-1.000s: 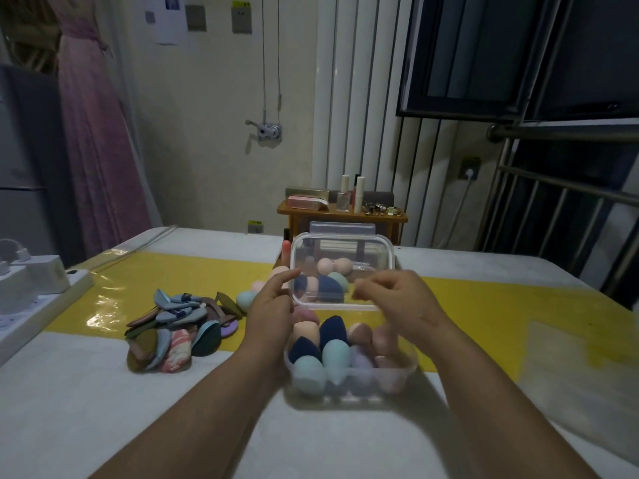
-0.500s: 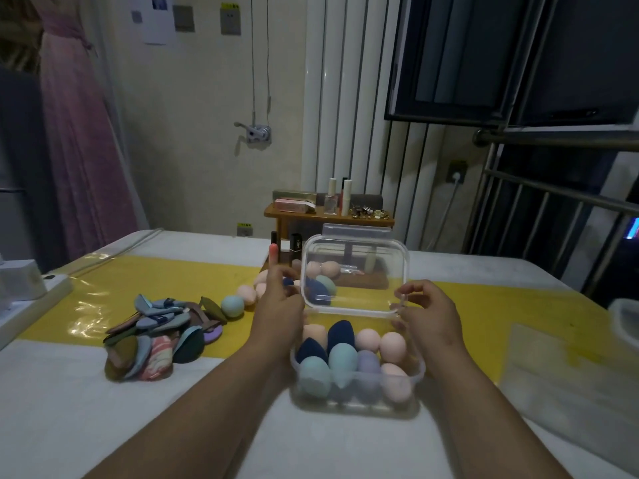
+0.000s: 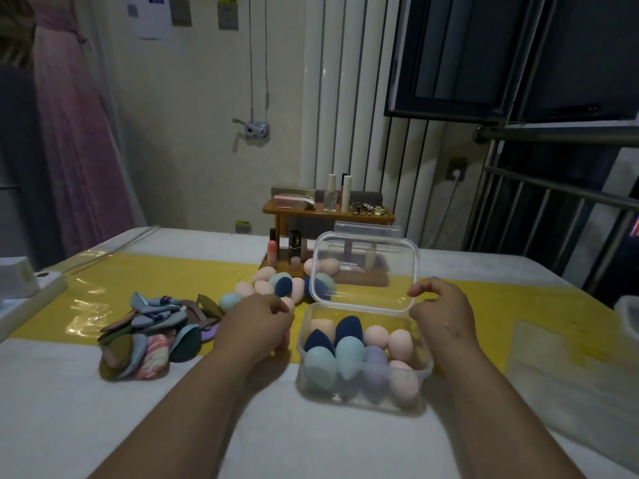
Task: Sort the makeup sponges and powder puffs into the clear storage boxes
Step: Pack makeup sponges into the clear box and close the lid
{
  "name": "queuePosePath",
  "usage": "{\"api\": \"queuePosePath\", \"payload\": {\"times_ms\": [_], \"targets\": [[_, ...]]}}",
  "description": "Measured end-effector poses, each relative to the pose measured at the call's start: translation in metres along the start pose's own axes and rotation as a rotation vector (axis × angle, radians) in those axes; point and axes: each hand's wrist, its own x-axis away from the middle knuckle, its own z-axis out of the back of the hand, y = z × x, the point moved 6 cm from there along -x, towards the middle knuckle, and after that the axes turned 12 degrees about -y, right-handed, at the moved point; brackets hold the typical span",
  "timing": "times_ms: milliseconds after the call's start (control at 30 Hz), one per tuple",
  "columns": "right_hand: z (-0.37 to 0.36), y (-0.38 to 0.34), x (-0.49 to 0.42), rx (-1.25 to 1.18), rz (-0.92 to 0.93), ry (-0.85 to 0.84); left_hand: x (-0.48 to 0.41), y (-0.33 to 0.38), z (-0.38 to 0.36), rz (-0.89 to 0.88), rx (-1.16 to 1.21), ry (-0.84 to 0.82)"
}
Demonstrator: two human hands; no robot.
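Note:
A clear storage box point(image 3: 427, 364) sits in front of me, holding several egg-shaped makeup sponges point(image 3: 349, 354) in blue, teal, lilac and pink. Its clear lid point(image 3: 366, 267) stands upright at the box's far edge. My right hand point(image 3: 444, 311) pinches the lid's lower right corner. Left of the box, my left hand point(image 3: 254, 323) is curled around a pink sponge point(image 3: 286, 338). Several loose sponges point(image 3: 273, 283) lie just beyond that hand. A pile of flat powder puffs point(image 3: 152, 331) lies further left.
A small wooden shelf point(image 3: 328, 213) with bottles stands at the table's far edge, with lipstick tubes point(image 3: 294, 248) below it. A white power strip point(image 3: 31, 288) lies at the left edge. Part of another clear container point(image 3: 628, 314) shows at the right edge.
The lid has been tilted up from over the box to upright. My left hand left the lid and dropped to the loose sponges on the left. My right hand stays at the lid's right edge.

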Motion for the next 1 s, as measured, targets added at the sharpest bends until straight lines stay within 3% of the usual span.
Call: {"api": "queuePosePath", "payload": {"times_ms": [167, 267, 367, 500, 700, 1000], "targets": [[0.000, -0.022, 0.011, 0.275, 0.142, 0.014, 0.000, 0.001, -0.001, -0.012, 0.006, -0.041], [-0.012, -0.039, 0.019, 0.418, 0.269, -0.122, 0.004, 0.005, 0.004, -0.073, 0.197, 0.015], [-0.024, -0.051, 0.028, 0.506, 0.337, -0.283, 0.011, 0.017, 0.012, -0.258, 0.366, 0.078], [-0.029, -0.052, 0.032, 0.455, 0.314, -0.416, 0.018, 0.031, 0.013, -0.426, 0.461, 0.060], [-0.029, -0.045, 0.032, 0.314, 0.233, -0.414, 0.025, 0.040, 0.015, -0.583, 0.353, 0.153], [-0.018, -0.036, 0.022, -0.112, 0.067, -0.331, 0.028, 0.052, -0.003, -0.692, 0.147, -0.055]]}}
